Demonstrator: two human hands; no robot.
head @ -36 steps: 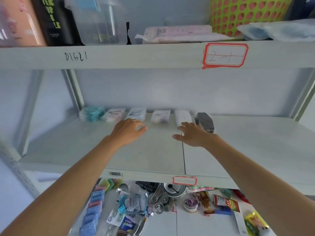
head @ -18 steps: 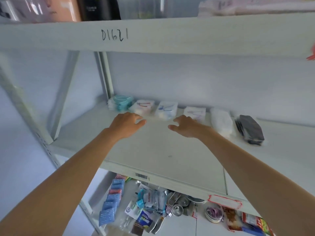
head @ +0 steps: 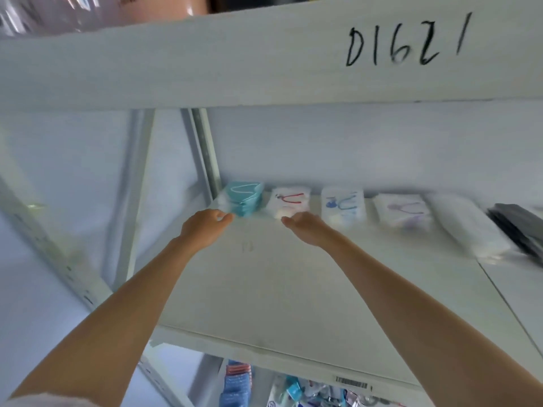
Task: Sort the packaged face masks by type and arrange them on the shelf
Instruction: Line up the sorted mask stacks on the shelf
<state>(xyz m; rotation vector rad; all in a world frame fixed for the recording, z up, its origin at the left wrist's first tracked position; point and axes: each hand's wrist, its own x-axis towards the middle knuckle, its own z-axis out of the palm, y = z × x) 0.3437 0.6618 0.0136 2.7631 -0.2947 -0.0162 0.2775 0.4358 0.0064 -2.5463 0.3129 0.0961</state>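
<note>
A row of packaged masks lies along the back of the white shelf [head: 293, 289]. From the left: a teal stack [head: 245, 199], a white pack with red loops [head: 289, 201], a white pack with blue loops [head: 342, 207], one with purple loops [head: 402, 211], a plain white stack [head: 470, 227] and a black stack [head: 520, 227]. My left hand [head: 205, 227] reaches the teal stack's front edge, fingers loosely extended. My right hand [head: 302, 226] touches the front of the red-loop pack, fingers relaxed.
The upper shelf's front beam [head: 264, 54] marked "D1621" hangs overhead. A metal upright [head: 202, 154] stands at the back left corner. Below the shelf's front edge lie mixed packets [head: 238, 383] on a lower level.
Both hands have slid left along the row, from the middle packs to the teal and red-loop packs. The camera has swung left and closer.
</note>
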